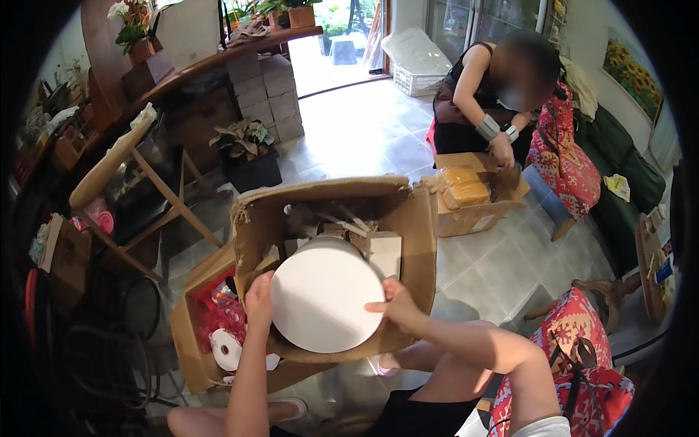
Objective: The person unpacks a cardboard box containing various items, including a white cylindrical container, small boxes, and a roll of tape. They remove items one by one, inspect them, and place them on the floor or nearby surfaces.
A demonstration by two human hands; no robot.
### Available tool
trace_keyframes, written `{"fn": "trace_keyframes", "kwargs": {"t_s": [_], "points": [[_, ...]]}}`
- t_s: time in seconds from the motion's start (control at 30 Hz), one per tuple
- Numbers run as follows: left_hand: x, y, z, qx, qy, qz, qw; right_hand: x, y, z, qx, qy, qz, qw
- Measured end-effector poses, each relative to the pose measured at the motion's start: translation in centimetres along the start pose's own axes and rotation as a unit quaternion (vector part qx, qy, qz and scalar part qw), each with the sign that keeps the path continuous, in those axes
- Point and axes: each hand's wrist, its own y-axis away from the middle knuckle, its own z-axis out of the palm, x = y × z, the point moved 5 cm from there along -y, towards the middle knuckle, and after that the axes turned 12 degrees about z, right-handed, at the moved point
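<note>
Between my two hands is a round white box or lid [327,295], its flat face turned up toward me. My left hand [260,299] grips its left edge, and my right hand [397,306] grips the right edge with the thumb on top. It sits over the near part of a large worn cardboard box [322,188], hiding much of the inside. Behind it in the box stand a pale rectangular box [384,252] and several small items, hard to make out.
Left of the large box, a lower carton [191,322] holds red ribbon and a white spool [225,348]. A co-worker [475,104] bends over another carton [475,218] with orange-yellow packages [464,187]. A wooden chair [164,180] and a potted plant [248,147] stand at left.
</note>
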Motion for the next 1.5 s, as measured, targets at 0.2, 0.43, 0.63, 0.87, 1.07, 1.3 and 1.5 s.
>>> {"fn": "trace_keyframes", "kwargs": {"t_s": [0.2, 0.43, 0.63, 0.87, 1.07, 1.3, 1.5], "points": [[-0.6, 0.8, 0.1, -0.063, -0.016, 0.116, 0.991, -9.0, 6.1, -4.7, -0.032, -0.032, -0.036, 0.998], [4.0, 3.9, 6.1, -0.264, -0.412, 0.248, 0.836, -10.7, 17.0, -20.1, 0.074, -0.303, -0.231, 0.922], [4.3, 4.9, 6.4, -0.271, -0.375, 0.273, 0.843, -6.1, 23.3, -25.3, 0.232, -0.412, -0.315, 0.823], [3.3, 7.0, 6.3, -0.290, -0.392, 0.320, 0.812, 4.4, 20.5, -27.5, 0.374, -0.358, -0.155, 0.842], [3.5, 8.8, 6.5, -0.382, -0.390, 0.315, 0.777, 19.1, 10.9, -34.5, 0.421, -0.351, 0.004, 0.836], [2.4, 10.3, 6.1, -0.400, -0.417, 0.329, 0.747, 10.1, 13.6, -32.1, 0.737, 0.196, -0.070, 0.642], [1.4, 11.3, 5.6, -0.400, -0.434, 0.325, 0.739, -15.7, 5.7, 1.0, 0.166, 0.460, -0.359, 0.795]]}}
